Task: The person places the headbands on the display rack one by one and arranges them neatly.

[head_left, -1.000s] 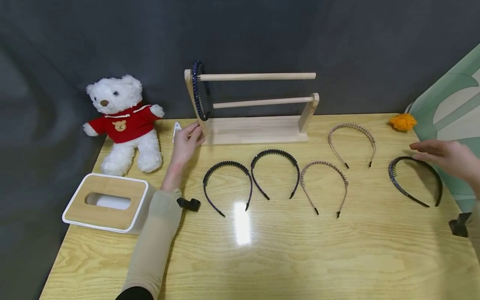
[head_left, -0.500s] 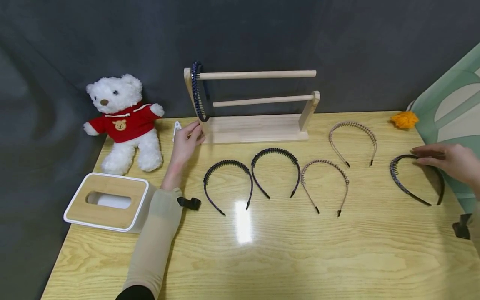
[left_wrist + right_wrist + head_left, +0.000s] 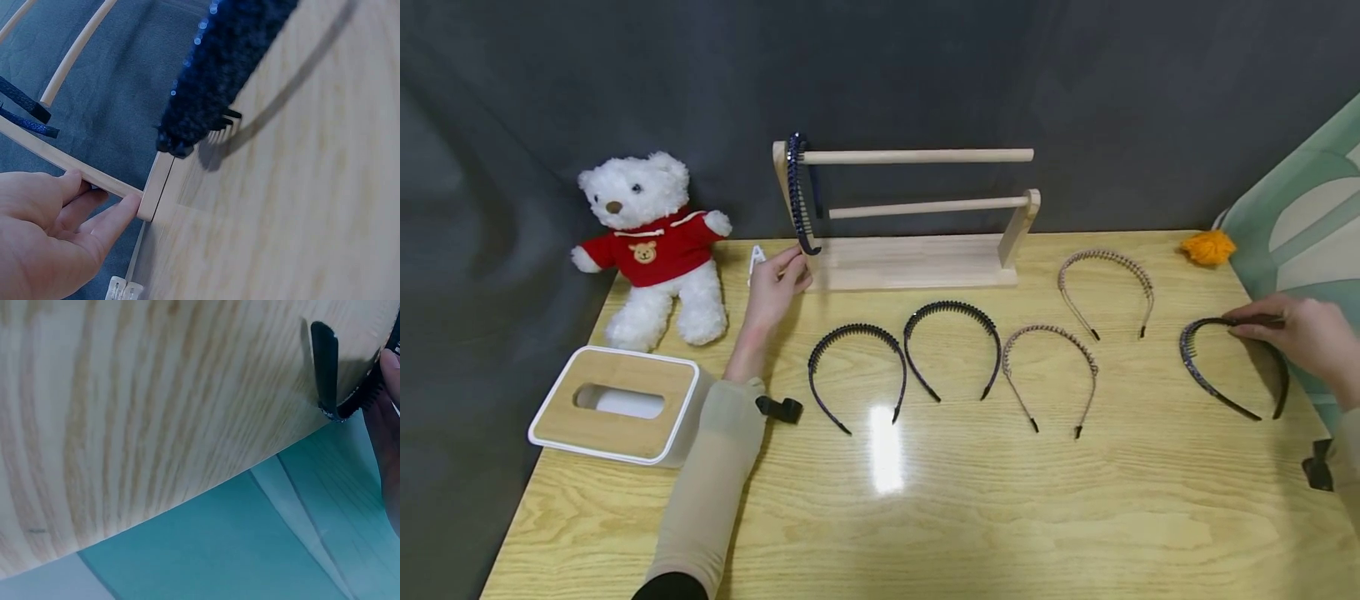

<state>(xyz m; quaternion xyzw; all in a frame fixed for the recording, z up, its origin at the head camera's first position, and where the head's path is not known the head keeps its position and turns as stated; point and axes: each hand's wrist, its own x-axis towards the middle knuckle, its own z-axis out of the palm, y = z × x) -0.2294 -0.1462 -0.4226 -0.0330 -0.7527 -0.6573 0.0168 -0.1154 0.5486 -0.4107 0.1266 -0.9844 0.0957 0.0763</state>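
Dark headband [image 3: 1187,351]: at the table's right end, near its edge, curved top away from the person, leg ends toward them; the right wrist view cuts most of it off, so whether it has left the wood is hard to tell.
Right hand [image 3: 1292,329]: thumb and fingers nearly closed, pinching the band near its top.
Risk at the pinch: the hold is at one spot, so the band could swivel or slip if lifted quickly.
Left hand [image 3: 772,287]: fingers curled round the low part of the wooden rack's [image 3: 917,265] left upright.
Blue headband [image 3: 797,192]: hanging at the left end of the rack's upper bar.
Risk at the rack: a tug by the left hand could tilt it and shake that band.
Pink headband [image 3: 1101,252]: lying left of the right hand; a low sweep leftward could catch it.
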